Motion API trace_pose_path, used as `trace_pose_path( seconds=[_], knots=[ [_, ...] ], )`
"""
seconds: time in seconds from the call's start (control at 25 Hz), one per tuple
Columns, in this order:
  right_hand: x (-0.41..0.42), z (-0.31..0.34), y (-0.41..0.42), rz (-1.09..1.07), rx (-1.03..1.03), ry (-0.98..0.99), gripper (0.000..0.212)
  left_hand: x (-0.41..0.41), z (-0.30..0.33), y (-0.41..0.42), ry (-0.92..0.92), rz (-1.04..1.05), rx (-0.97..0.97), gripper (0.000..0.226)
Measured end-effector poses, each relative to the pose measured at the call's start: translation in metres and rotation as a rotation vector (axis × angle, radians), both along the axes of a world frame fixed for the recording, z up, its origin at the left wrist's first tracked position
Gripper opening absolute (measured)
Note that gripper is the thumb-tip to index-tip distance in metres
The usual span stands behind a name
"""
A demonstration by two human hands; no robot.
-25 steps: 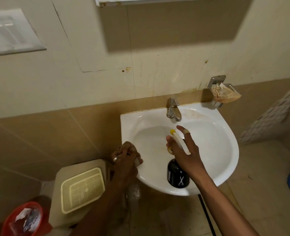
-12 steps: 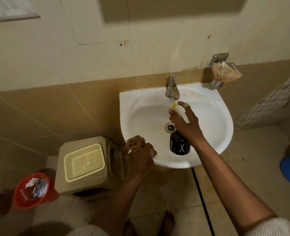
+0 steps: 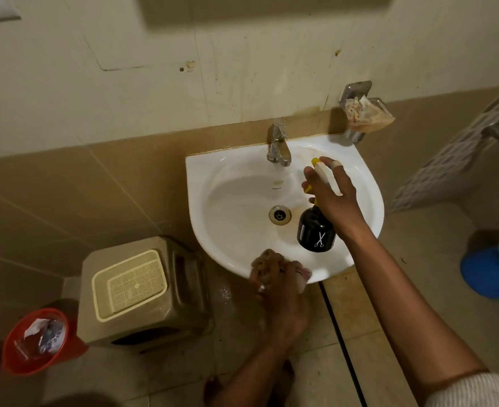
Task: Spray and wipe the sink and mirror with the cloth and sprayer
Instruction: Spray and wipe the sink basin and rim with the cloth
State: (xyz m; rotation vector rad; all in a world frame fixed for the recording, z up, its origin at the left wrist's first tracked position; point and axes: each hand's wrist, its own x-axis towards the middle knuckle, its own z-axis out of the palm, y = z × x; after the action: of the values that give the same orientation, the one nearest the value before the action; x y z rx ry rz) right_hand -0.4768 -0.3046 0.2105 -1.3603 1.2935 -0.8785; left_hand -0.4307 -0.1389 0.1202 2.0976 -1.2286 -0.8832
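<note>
head view looks down on a white ceramic wall-hung sink (image 3: 233, 183) with a chrome tap (image 3: 278, 143) at its 12 o'clock edge and a round metal drain (image 3: 280, 214) near the middle of the bowl. the right hand (image 3: 334, 192) reaches in from 5 o'clock, forearm stretched straight over the sink's right rim, fingers curled tight around the neck of a black round spray bottle with a white and yellow trigger head (image 3: 316, 232); the index finger lies forward along the top of the head, which sits at about 1 o'clock of the drain, just right of the tap. the bottle's body hangs over the bowl at about 4 o'clock of the drain, and whether it touches the basin cannot be told. the left hand (image 3: 274, 284) comes from 6 o'clock, wrist bent, fist closed on a bunched pale brownish cloth (image 3: 293, 273) pressed against the sink's front rim at 6 o'clock; a ring shows on one finger. the left half of the bowl lies open. a beige plastic stool with a mesh top (image 3: 142, 292) stands near the sink at 8 o'clock, a red plastic bin with scraps (image 3: 34, 340) beyond it. a blue plastic bucket (image 3: 494, 268) stands well apart at 3 o'clock. a wall-mounted clear soap dish (image 3: 365, 114) hangs just above the rim at 1 o'clock.
</note>
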Motion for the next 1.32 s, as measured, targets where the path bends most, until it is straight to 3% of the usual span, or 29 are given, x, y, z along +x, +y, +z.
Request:
trace_pose_path(
  seconds=[0.12,0.2,0.32,0.44,0.64,0.8,0.96,1.12,1.32],
  knots=[
    [-0.006,-0.004,0.005,-0.015,0.01,-0.01,0.046,-0.034,0.008,-0.005,0.055,-0.077,-0.044,0.067],
    [-0.01,-0.003,0.005,-0.039,0.01,-0.017,0.043,-0.041,0.014,-0.018,0.256,-0.114,-0.037,0.062],
    [-0.017,0.009,-0.002,-0.106,-0.034,-0.053,0.039,-0.019,0.035,-0.035,0.655,0.009,-0.058,0.046],
    [-0.014,0.029,-0.012,-0.108,-0.08,-0.127,0.04,0.043,0.042,-0.041,0.715,0.221,-0.223,0.034],
    [0.017,0.024,-0.004,0.217,-0.053,0.017,0.028,0.165,0.042,-0.061,0.391,0.303,-0.457,0.027],
    [0.051,-0.013,0.019,0.432,0.094,0.117,0.034,0.254,0.02,-0.097,-0.013,0.41,-0.416,0.039],
    [0.06,-0.034,0.019,0.475,0.094,0.232,0.046,0.273,-0.014,-0.116,-0.145,0.258,-0.32,0.037],
    [0.048,-0.032,0.009,0.488,0.138,0.279,0.051,0.266,-0.01,-0.135,-0.441,0.01,-0.214,0.056],
    [0.021,-0.044,-0.01,0.604,0.269,0.632,0.068,0.252,-0.019,-0.123,-0.741,-0.123,-0.073,0.062]
  ],
)
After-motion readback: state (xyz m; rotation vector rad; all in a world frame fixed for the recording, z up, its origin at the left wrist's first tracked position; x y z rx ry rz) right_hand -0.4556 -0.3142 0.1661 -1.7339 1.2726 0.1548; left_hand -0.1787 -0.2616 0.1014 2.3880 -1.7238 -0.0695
